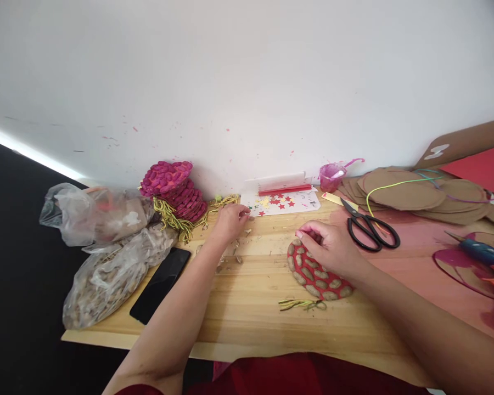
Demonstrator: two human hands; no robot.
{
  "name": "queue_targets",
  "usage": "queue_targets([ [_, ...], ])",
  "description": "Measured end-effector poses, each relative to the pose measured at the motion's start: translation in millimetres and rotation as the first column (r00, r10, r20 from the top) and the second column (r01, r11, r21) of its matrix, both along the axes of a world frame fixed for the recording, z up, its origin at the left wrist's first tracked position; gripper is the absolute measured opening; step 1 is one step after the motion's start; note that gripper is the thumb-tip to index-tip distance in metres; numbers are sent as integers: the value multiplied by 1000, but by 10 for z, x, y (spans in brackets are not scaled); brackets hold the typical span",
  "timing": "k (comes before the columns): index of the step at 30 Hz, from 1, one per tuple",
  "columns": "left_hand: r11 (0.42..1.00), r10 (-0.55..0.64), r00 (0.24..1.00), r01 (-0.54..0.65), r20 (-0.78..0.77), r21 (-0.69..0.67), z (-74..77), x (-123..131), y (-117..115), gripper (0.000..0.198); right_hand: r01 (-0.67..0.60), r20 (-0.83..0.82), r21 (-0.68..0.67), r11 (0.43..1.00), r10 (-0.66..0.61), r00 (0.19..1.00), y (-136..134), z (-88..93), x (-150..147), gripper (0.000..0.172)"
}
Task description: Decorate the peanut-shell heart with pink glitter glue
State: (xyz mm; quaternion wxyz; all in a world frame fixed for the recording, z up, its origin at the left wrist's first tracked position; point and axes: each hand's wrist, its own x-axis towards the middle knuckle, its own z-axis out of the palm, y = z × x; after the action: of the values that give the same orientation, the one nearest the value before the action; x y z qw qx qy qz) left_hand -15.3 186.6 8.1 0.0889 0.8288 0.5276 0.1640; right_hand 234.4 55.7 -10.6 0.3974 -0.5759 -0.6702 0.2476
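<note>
My right hand (327,248) is over a round red disc (321,284) covered with rows of brown peanut shells. Its thumb and fingers are pinched together above the disc's upper edge, and whatever is between them is too small to make out. Farther left, my left hand (230,222) rests low at the corner of a white paper sheet (310,206) strewn with small red and yellow stars. Those fingers are bent together, and their tips hide anything held. Shell bits (237,259) lie beside the left wrist. A yellow and black yarn tassel (300,305) sits below the disc.
Left are a stack of magenta shell discs (168,184), plastic bags (107,285) and a black phone (160,285). Right are black-handled scissors (366,225), a pink-stained cup (331,176), cardboard circles (403,197) and a blue glue gun (483,252). A white wall (247,82) rises behind.
</note>
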Motion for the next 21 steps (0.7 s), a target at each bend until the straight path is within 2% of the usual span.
queue_targets([
  [4,999,-22,1000,22,-1,37,-40,-29,9,17,-5,-5,-11,1000,5,1000,-8,-7,-3,26],
  [9,988,-135,989,140,-66,72,-55,-19,-11,18,5,18,-3,1000,-5,1000,-12,-10,10,25],
  [12,980,-179,984,178,1,91,-24,-83,-65,22,23,41,35,999,-25,999,-4,-3,18,25],
  [15,982,-147,979,128,138,139,-21,-264,-161,27,56,63,65,996,-60,996,9,9,32,24],
  [18,989,-50,965,11,257,150,-78,-553,-301,33,43,84,72,996,-49,995,17,24,49,26],
  [21,992,1,967,-33,256,123,-188,-844,-477,43,-33,129,64,997,25,991,12,51,24,34],
])
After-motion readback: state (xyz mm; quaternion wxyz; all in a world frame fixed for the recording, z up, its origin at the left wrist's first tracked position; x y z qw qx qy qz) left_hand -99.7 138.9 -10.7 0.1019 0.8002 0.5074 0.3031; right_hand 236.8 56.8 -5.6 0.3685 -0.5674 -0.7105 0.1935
